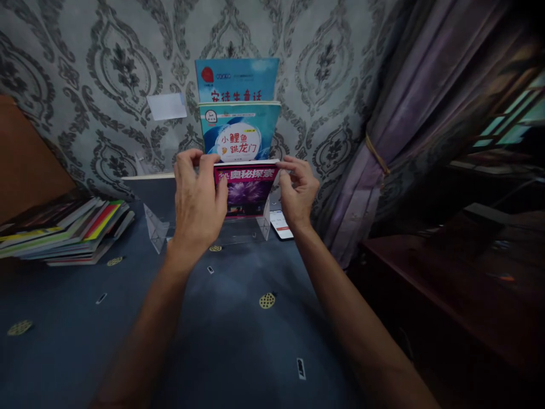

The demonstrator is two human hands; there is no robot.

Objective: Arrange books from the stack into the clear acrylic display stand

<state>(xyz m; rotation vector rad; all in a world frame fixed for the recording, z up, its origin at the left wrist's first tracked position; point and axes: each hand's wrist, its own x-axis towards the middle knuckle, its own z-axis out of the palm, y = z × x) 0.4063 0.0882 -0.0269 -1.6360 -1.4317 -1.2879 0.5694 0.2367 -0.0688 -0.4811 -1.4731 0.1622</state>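
Left hand and right hand pinch the magenta book's top corners, seemingly to keep it upright in the clear rack near the desk's back edge.

Looks like a room in a home: damask-patterned wallpaper, purple curtain w/ a tieback, pineapple-print tablecloth & stacked mags/bks.
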